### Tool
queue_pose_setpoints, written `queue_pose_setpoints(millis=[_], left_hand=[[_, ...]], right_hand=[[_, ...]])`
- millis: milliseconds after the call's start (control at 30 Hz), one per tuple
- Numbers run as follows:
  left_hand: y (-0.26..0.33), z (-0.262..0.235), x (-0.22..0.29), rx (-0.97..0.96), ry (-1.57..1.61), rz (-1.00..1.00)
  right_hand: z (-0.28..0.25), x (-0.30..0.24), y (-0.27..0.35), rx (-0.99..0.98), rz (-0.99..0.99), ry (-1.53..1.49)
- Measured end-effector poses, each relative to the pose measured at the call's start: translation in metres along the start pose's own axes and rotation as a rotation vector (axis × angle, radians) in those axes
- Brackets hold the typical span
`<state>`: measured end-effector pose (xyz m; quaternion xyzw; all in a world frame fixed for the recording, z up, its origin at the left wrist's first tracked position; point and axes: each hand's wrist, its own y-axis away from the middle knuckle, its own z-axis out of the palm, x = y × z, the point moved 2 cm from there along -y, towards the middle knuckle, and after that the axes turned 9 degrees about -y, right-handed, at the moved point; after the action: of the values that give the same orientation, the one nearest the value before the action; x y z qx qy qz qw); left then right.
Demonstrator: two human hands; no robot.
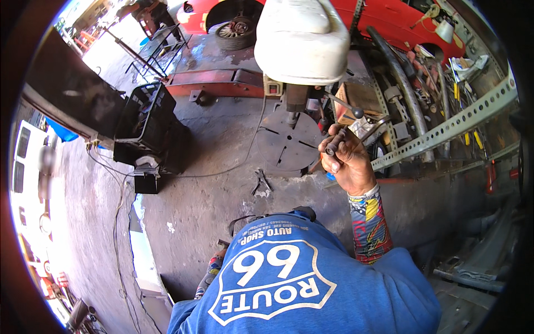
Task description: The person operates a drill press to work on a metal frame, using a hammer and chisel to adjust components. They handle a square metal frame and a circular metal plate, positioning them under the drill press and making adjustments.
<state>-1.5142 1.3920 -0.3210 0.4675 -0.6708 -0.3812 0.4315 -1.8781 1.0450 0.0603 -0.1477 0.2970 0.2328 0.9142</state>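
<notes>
Raised in front of me, my right hand [351,162] is closed around a short, dark, cylindrical metal part [334,146] with a round end facing me. It is to the right of the drill press's round slotted table [286,139], near a lever with a ball knob [357,113]. The drill press's white head [303,42] hangs above that table, with the spindle pointing down. Low beside my body, my left hand [219,255] is mostly hidden by my blue shirt. A small dark piece [223,243] sticks out at its fingers; its kind does not show.
Metal bars and tools crowd a rack [411,94] on the right, behind a perforated angle rail [445,131]. A black crate [146,111] stands at left, with a cable crossing the floor. A forked metal piece [261,182] lies before the press. A red car [389,25] and another person [153,14] are beyond.
</notes>
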Motion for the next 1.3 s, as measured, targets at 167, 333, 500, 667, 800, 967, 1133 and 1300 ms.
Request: queue_pose_setpoints(millis=[167,333,500,667,800,967,1133,1300], left_hand=[[-0.006,-0.005,0.002,-0.014,0.005,0.045],[-0.003,-0.022,0.02,-0.003,-0.028,0.117],[0.037,-0.052,0.069,0.059,-0.03,0.27],[0.126,-0.093,0.171,0.115,0.275,0.579],[0.214,-0.13,0.243,0.022,0.436,0.974],[0.278,-0.144,0.279,-0.085,0.453,1.259],[0.288,-0.142,0.274,-0.093,0.418,1.255],[0.281,-0.141,0.265,-0.162,0.411,1.289]], right_hand=[[0.019,0.034,-0.01,-0.004,0.048,-0.061],[0.034,0.061,-0.012,0.089,0.038,0.014],[0.047,0.071,-0.01,0.118,-0.06,0.488],[0.066,0.093,-0.015,0.078,-0.095,0.571],[0.083,0.12,-0.024,0.019,-0.048,0.602],[0.112,0.144,-0.03,0.019,-0.061,0.895],[0.124,0.168,-0.027,0.101,-0.005,0.72],[0.121,0.189,-0.014,0.125,0.144,0.335]])
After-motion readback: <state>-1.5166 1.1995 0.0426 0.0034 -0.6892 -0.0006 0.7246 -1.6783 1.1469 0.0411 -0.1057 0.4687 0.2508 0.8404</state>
